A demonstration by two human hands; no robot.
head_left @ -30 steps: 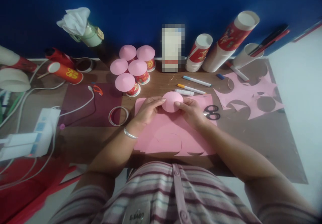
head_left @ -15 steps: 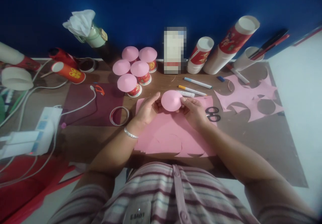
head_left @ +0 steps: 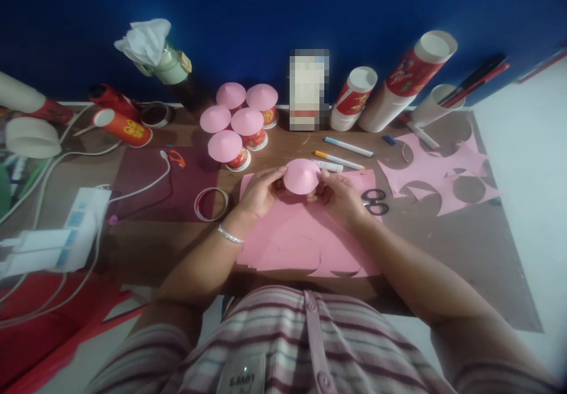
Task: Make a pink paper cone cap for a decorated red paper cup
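Note:
A shallow pink paper cone (head_left: 302,176) is held between both hands, above a stack of pink paper sheets (head_left: 287,234). My left hand (head_left: 262,190) grips its left edge, thumb on the rim and the other fingers partly hidden underneath. On the opposite edge, my right hand (head_left: 339,193) is closed with thumb and fingers at the rim. Whatever lies beneath the cone is hidden. Behind and to the left stand several red paper cups (head_left: 256,138) topped with matching pink cones (head_left: 225,146).
Black-handled scissors (head_left: 375,201) lie right of the sheets, near pink paper scraps (head_left: 436,163). Markers (head_left: 339,159) rest behind the hands. A tape roll (head_left: 211,204) lies to the left. Cup stacks (head_left: 354,98) line the wall; a white power strip (head_left: 82,228) trails cables.
My left thumb has come down onto the cone's left rim. The right hand has shifted its fingers slightly, while the cone stays in nearly the same place.

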